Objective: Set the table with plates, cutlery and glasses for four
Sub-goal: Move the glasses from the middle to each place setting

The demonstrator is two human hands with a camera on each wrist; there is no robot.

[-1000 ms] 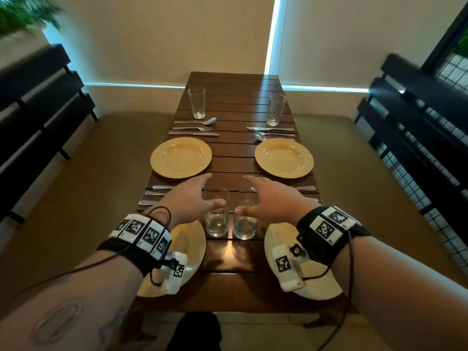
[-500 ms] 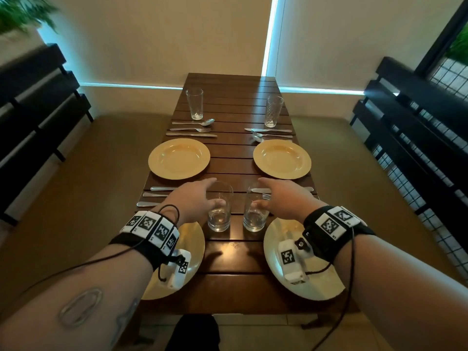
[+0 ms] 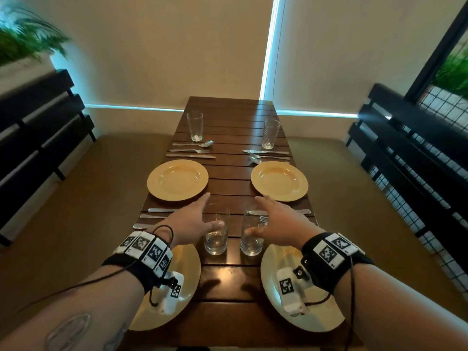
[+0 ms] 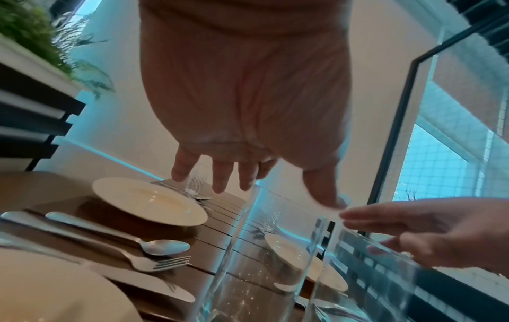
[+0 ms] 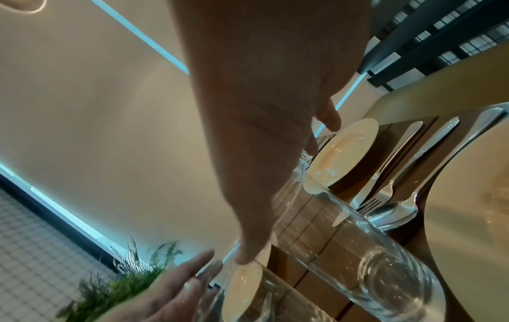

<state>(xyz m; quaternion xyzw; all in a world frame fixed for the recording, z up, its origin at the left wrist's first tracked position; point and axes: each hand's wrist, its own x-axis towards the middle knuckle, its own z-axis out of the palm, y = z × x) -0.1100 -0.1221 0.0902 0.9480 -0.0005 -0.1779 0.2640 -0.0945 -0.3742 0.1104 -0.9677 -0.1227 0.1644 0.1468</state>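
Observation:
Two clear glasses stand upright side by side mid-table between the near settings: the left glass [image 3: 216, 234] [image 4: 256, 261] and the right glass [image 3: 252, 236] [image 5: 358, 250]. My left hand [image 3: 193, 219] [image 4: 248, 130] reaches over the left glass with straight, spread fingers, its thumb at the glass wall. My right hand [image 3: 276, 219] [image 5: 261, 130] mirrors it at the right glass. Neither hand curls round a glass. Four yellow plates lie on the table: near left [image 3: 188, 272], near right [image 3: 326, 315], far left [image 3: 177, 179], far right [image 3: 279, 181]. Cutlery lies by each plate.
The dark slatted wooden table [image 3: 228, 312] runs away from me. Two more glasses [image 3: 195, 126] [image 3: 271, 134] stand at the far end behind cutlery [image 3: 192, 149] [image 3: 266, 154]. Black slatted benches flank it on the left [image 3: 38, 127] and right [image 3: 405, 148]. A plant [image 3: 22, 44] sits at the upper left.
Both glasses have moved forward and slightly apart with my hands. My fingers have spread wider and straighter over them.

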